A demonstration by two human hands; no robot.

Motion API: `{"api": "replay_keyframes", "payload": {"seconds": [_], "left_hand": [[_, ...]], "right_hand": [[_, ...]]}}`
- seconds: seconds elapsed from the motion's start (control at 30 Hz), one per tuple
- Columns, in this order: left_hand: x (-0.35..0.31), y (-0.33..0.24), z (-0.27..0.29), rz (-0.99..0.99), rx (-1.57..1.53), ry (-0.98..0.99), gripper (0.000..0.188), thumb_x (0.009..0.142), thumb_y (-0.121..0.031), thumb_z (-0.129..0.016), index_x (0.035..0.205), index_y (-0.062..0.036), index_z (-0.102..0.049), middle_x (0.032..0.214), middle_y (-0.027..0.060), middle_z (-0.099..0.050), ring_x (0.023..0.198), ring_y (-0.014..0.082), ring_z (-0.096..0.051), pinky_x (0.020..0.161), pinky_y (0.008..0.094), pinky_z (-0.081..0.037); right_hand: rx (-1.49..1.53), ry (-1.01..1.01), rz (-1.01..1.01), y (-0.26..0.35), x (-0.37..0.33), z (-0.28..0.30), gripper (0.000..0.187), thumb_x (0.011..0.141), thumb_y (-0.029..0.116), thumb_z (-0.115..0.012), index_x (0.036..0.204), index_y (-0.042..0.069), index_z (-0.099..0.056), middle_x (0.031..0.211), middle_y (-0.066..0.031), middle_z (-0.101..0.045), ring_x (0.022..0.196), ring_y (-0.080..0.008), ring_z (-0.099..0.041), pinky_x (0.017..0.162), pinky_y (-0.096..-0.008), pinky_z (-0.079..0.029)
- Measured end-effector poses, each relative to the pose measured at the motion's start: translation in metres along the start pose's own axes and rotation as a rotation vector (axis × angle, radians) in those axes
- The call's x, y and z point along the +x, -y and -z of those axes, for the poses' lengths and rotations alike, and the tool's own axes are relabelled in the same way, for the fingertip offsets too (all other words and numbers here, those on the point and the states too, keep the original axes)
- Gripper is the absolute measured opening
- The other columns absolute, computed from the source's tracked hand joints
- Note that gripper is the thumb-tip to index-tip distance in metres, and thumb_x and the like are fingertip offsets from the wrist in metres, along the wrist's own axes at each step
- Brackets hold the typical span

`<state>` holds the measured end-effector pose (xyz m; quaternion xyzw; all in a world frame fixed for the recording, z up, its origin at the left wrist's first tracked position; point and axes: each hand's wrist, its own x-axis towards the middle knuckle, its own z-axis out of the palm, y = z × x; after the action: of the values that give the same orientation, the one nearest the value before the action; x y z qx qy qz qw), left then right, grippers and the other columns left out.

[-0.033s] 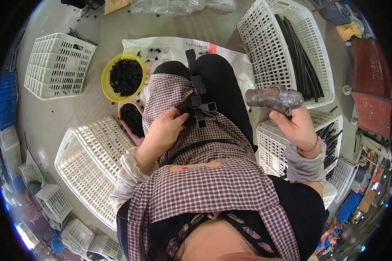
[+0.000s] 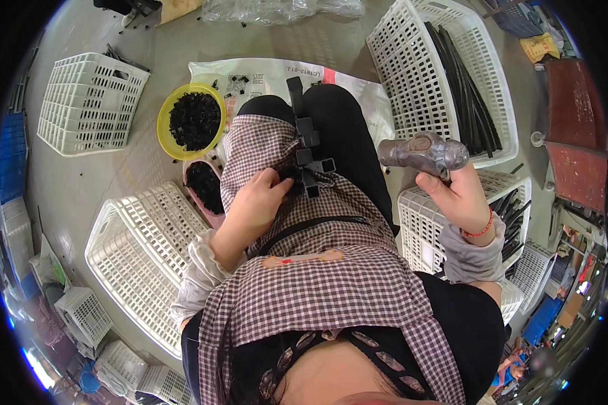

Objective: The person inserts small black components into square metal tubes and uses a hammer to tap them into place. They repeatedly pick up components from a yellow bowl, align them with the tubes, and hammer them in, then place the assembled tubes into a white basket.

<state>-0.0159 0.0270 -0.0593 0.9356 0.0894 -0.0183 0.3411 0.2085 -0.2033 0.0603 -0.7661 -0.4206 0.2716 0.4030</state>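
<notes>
Left hand (image 2: 255, 201): fingers curled at black fittings (image 2: 307, 132), grip hidden, cannot tell. Right hand (image 2: 463, 197): grasping hammer (image 2: 422, 150).

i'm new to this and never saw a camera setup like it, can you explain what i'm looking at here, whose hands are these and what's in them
There is no robot here, just a person's two bare hands. A wide fisheye camera on that person's head looks down, so straight edges bend near the rim.

The right hand has its grip on a hammer, raised beside the lap. The left hand rests on the lap, fingertips against dark pieces lying there; whether it pinches one is hidden.

The lap is partly covered by a checked apron. Around it on the floor stand a yellow bowl of small black parts and white crates.
</notes>
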Motion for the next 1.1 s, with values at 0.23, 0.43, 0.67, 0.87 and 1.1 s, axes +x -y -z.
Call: {"api": "replay_keyframes", "payload": {"seconds": [0.23,0.43,0.67,0.87,1.1], "left_hand": [[-0.011,0.003,-0.007,-0.162,0.008,-0.173,0.020,0.079,-0.004,-0.063,0.099,-0.0024,-0.064,0.095,0.0121,-0.061,0.085,0.0296,-0.061,0.072,0.0349,-0.053],[-0.013,-0.007,0.022,0.039,-0.403,-0.385,0.026,0.072,0.004,-0.074,0.095,0.0013,-0.064,0.094,0.0115,-0.065,0.078,0.0196,-0.066,0.067,0.0272,-0.054],[0.026,-0.038,0.090,-0.313,-0.334,-0.320,0.033,0.068,0.013,-0.068,0.099,0.0021,-0.066,0.097,0.0138,-0.067,0.082,0.0222,-0.067,0.069,0.0270,-0.055],[0.066,-0.059,0.110,-0.538,-0.145,-0.126,0.028,0.068,0.007,-0.066,0.095,-0.0001,-0.066,0.094,0.0112,-0.066,0.079,0.0261,-0.065,0.066,0.0312,-0.053],[0.081,-0.062,0.110,-0.646,-0.068,-0.021,0.032,0.065,0.009,-0.067,0.096,0.0011,-0.066,0.094,0.0122,-0.067,0.076,0.0244,-0.059,0.064,0.0331,-0.050]], "right_hand": [[0.030,0.008,0.037,0.004,-0.004,0.002,0.032,0.091,0.024,-0.066,0.113,0.002,-0.061,0.078,-0.0029,-0.058,0.067,-0.0132,-0.051,0.064,-0.0272,-0.044],[0.053,0.004,-0.005,-0.007,-0.006,0.003,0.034,0.090,0.021,-0.067,0.117,0.003,-0.060,0.086,-0.0064,-0.062,0.072,-0.0163,-0.055,0.072,-0.0292,-0.047],[0.044,0.050,0.018,-0.013,0.000,0.007,0.037,0.090,0.024,-0.066,0.120,0.003,-0.060,0.098,-0.0114,-0.066,0.080,-0.0224,-0.061,0.077,-0.0304,-0.048],[0.035,0.081,-0.059,-0.015,-0.001,0.011,0.038,0.089,0.022,-0.067,0.121,0.003,-0.059,0.101,-0.0123,-0.066,0.082,-0.0234,-0.062,0.078,-0.0306,-0.049],[0.037,0.106,-0.043,-0.020,-0.003,0.011,0.037,0.088,0.021,-0.068,0.120,0.003,-0.060,0.102,-0.0120,-0.066,0.086,-0.0236,-0.063,0.080,-0.0312,-0.049]]}}
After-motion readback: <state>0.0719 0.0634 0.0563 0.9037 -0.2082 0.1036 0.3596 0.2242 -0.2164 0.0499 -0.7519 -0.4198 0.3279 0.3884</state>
